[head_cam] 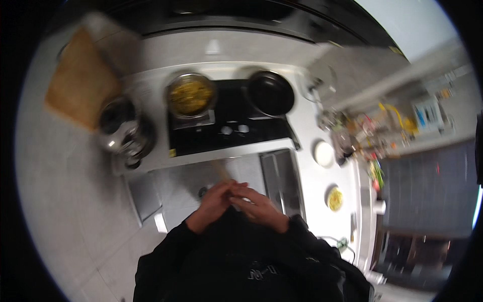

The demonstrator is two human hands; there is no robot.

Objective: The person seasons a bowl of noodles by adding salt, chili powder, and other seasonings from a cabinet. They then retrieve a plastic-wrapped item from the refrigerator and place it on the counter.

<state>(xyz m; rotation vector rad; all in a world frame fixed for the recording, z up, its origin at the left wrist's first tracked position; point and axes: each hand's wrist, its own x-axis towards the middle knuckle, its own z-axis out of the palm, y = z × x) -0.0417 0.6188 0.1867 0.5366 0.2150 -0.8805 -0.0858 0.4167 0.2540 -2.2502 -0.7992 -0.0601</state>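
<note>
My left hand (214, 204) and my right hand (258, 205) meet in front of my body, over the floor before the counter. A blurred, light brown stick-like utensil (220, 170) extends forward from between them; which hand grips it cannot be told. Ahead, a pan with yellowish food (191, 95) sits on the left burner of the black cooktop (230, 139). On the right burner stands a dark frying pan (270, 93), with nothing visible inside; its handle points toward the front right.
Left of the cooktop stand a steel kettle (119, 126) and a wooden board (83, 79). On the right counter are a white plate (324, 154), a bowl of yellowish food (334, 199) and several blurred jars and bottles. Drawers below the cooktop (281, 177) appear pulled out.
</note>
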